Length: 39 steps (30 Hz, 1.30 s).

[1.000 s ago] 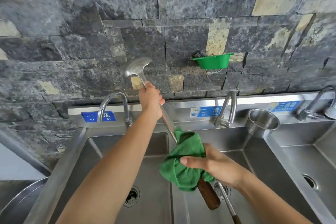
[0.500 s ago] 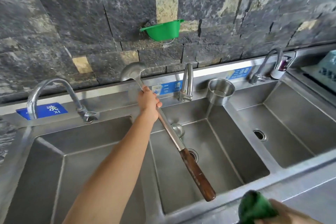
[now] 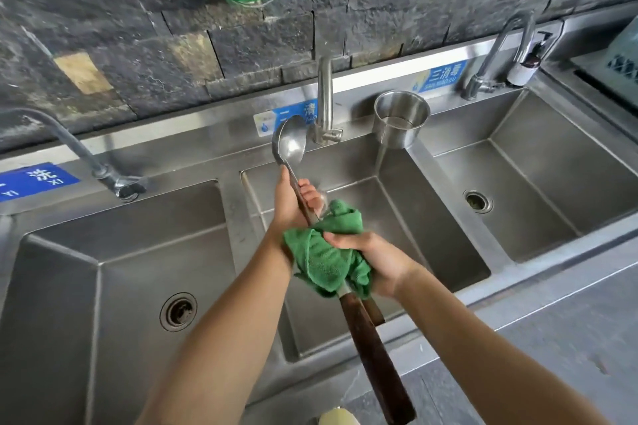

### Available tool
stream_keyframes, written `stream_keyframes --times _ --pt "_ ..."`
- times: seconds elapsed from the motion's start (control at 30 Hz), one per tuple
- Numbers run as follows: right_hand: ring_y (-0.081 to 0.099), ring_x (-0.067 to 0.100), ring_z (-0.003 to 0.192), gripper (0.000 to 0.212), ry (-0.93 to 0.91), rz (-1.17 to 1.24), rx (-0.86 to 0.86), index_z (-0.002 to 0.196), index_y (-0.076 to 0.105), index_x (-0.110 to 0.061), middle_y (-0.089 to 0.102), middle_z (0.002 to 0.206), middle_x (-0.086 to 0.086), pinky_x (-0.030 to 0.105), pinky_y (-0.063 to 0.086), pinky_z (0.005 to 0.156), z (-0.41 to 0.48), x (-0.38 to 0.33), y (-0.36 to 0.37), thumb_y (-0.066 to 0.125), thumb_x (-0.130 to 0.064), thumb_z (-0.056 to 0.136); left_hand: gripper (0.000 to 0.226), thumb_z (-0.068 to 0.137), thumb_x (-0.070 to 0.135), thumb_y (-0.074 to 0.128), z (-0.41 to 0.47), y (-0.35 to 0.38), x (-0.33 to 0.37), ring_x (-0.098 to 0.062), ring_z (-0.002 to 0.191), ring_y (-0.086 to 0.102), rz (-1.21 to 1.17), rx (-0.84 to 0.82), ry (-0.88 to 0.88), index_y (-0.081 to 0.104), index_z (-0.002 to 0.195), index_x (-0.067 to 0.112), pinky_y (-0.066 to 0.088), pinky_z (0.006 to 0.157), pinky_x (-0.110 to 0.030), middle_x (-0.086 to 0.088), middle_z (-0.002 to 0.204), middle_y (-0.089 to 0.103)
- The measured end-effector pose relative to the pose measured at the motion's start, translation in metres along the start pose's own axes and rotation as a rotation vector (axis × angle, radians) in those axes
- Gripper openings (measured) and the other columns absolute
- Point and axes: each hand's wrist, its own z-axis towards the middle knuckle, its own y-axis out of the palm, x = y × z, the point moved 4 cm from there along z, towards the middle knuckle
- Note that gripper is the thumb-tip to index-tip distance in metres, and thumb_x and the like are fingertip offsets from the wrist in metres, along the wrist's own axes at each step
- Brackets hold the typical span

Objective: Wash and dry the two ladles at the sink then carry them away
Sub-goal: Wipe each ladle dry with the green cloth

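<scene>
In left hand [image 3: 293, 205]: ladle [image 3: 374, 355], bowl [image 3: 289, 145] above grip; cloth [image 3: 324, 260] below.

The ladle [image 3: 290, 148] has a polished metal bowl and a dark, probably wooden, handle. The cloth [image 3: 328, 262] is fluffy green fabric. The sink [image 3: 229, 217] is brushed steel; the wall [image 3: 138, 28] rough stone

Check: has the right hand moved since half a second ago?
Yes: right hand went from the front counter to over the middle basin, gripping the green cloth around the ladle.
</scene>
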Motion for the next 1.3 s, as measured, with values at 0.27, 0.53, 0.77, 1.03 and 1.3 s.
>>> stream_keyframes --times 0.27,0.53,0.77,1.03,1.3 --pt "0.076 0.017 0.086 0.023 -0.034 -0.766 0.423 0.092 0.078 -0.022 0.080 0.088 0.000 0.039 0.063 0.085 0.055 0.025 -0.026 0.082 -0.030 0.070 0.034 0.099 0.035 0.055 0.020 -0.072 -0.018 -0.024 0.061 0.061 0.734 0.352 -0.003 0.064 0.092 0.003 0.055 0.051 -0.026 -0.015 0.077 0.068" --pt "0.070 0.021 0.093 0.019 0.115 -0.951 0.549 0.097 0.072 -0.030 0.076 0.095 0.000 0.034 0.060 0.085 0.116 0.080 -0.033 0.075 -0.033 0.078 0.020 0.083 0.003 0.074 0.067 -0.147 -0.022 -0.020 0.057 0.059 0.966 0.445 -0.085 0.062 0.069 0.009 0.045 0.039 -0.022 -0.009 0.067 0.063" --pt "0.070 0.020 0.090 0.014 0.177 -0.849 0.563 0.095 0.070 -0.027 0.073 0.088 -0.002 0.037 0.062 0.082 0.175 0.119 -0.046 0.073 -0.029 0.081 0.013 0.076 -0.001 0.068 0.124 -0.188 -0.017 -0.017 0.048 0.052 1.080 0.561 -0.056 0.065 0.065 0.006 0.036 0.037 -0.014 -0.008 0.059 0.061" --pt "0.069 0.025 0.090 0.009 0.188 -0.842 0.605 0.090 0.069 -0.023 0.072 0.085 -0.001 0.037 0.061 0.081 0.215 0.151 -0.073 0.072 -0.023 0.082 0.014 0.075 0.006 0.068 0.174 -0.221 -0.034 -0.027 0.078 0.070 1.085 0.618 -0.073 0.075 0.087 0.008 0.047 0.048 -0.022 -0.009 0.084 0.073" --pt "0.070 0.029 0.092 0.012 0.206 -0.860 0.607 0.091 0.066 -0.026 0.072 0.089 0.004 0.044 0.062 0.084 0.242 0.163 -0.087 0.071 -0.028 0.080 0.008 0.075 0.006 0.067 0.196 -0.233 -0.039 -0.026 0.074 0.062 1.151 0.686 -0.040 0.072 0.081 0.007 0.042 0.061 -0.024 -0.006 0.075 0.066"
